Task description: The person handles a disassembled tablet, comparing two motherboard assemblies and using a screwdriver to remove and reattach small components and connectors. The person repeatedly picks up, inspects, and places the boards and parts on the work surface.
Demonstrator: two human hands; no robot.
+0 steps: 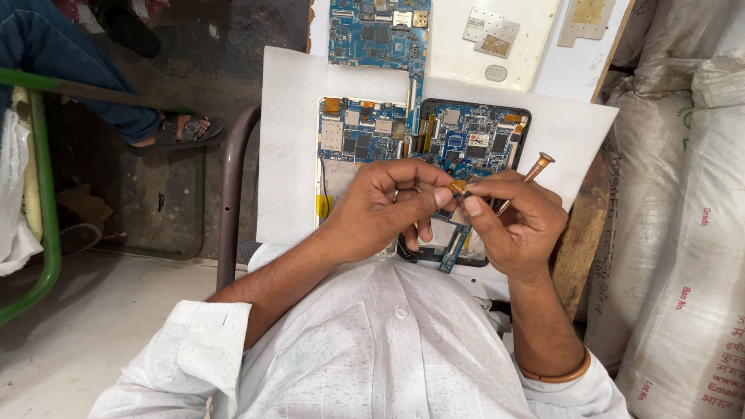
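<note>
I see both hands together over the opened black-framed tablet with blue circuit board [473,140] — my left hand [380,209] pinches a small amber ribbon piece [456,186], fingertips meeting my right hand [516,225], which is clamped on a copper-coloured screwdriver [528,174]. A white foam sheet [291,140] covers the surface.

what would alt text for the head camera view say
A person's left hand and right hand pinch a small amber part together, the right also holding a copper-coloured screwdriver, above two opened tablets with blue circuit boards on a white sheet.
</note>
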